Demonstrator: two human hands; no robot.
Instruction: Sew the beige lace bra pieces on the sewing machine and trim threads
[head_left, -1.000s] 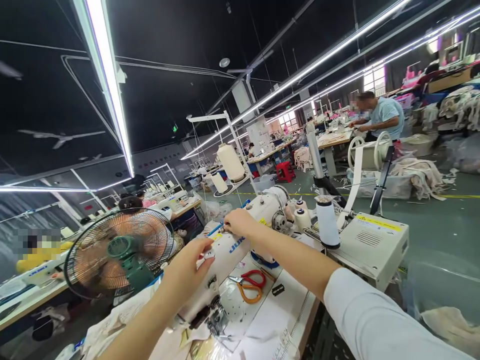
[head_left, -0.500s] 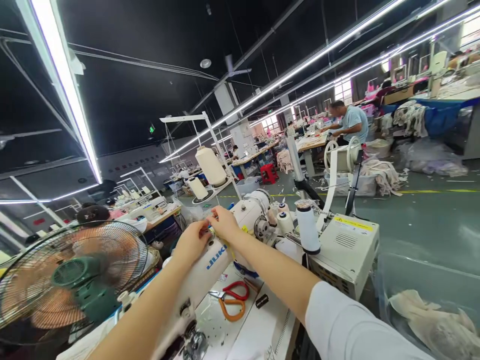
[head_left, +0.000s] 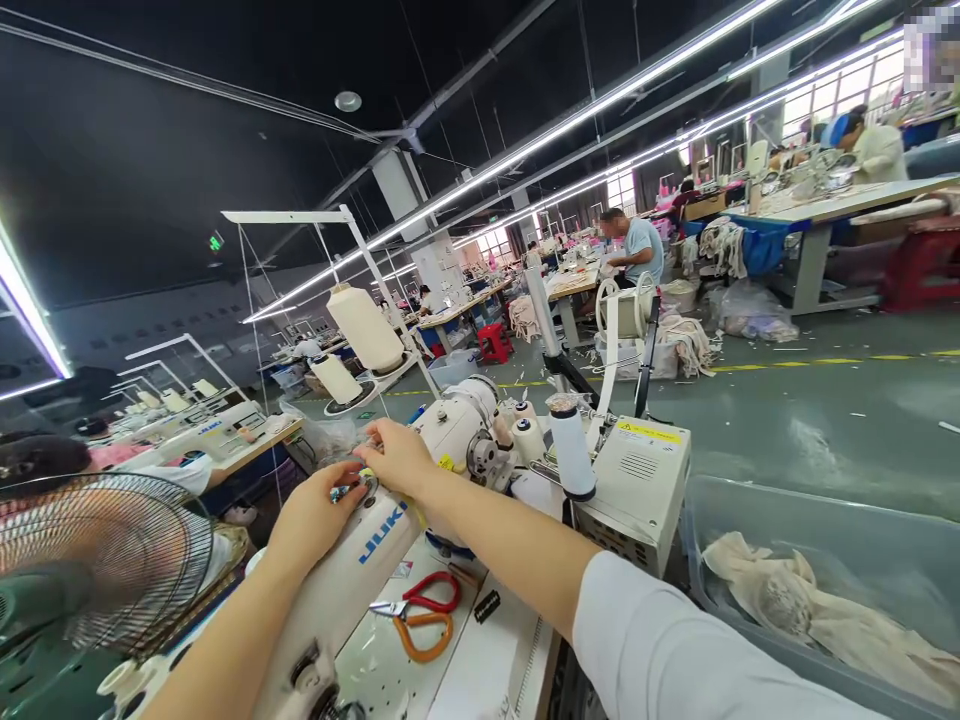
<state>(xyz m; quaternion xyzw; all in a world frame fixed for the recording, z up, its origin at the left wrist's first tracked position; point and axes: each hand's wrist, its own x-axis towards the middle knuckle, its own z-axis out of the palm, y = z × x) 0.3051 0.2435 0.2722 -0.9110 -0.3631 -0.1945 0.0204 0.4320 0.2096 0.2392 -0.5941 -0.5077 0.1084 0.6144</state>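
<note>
In the head view, a white JUKI sewing machine (head_left: pixel 337 585) runs diagonally in front of me. My left hand (head_left: pixel 311 520) is over the top of its arm, fingertips pinched beside a small bluish shiny piece. Close against it, my right hand (head_left: pixel 397 455) also has its thumb and fingers pressed together. What either pinch holds is too small to make out. Behind the hands, a large cream thread cone (head_left: pixel 365 328) and a smaller thread cone (head_left: pixel 337 380) sit on the thread stand. Scissors (head_left: pixel 391 607) with red and orange handles lie on the machine bed below.
A black razor blade (head_left: pixel 487 606) lies right of the scissors. Beyond my right forearm stand a white thread spool (head_left: pixel 571 450) and a grey control box (head_left: pixel 637 480). A clear bin (head_left: pixel 795 500) holds beige fabric at right. A caged fan (head_left: pixel 135 560) stands at left; people work farther off.
The view has swung to the right, so the machine and hands appear farther left. My hands stay close together on the machine's top; the bluish piece by my left fingers now shows.
</note>
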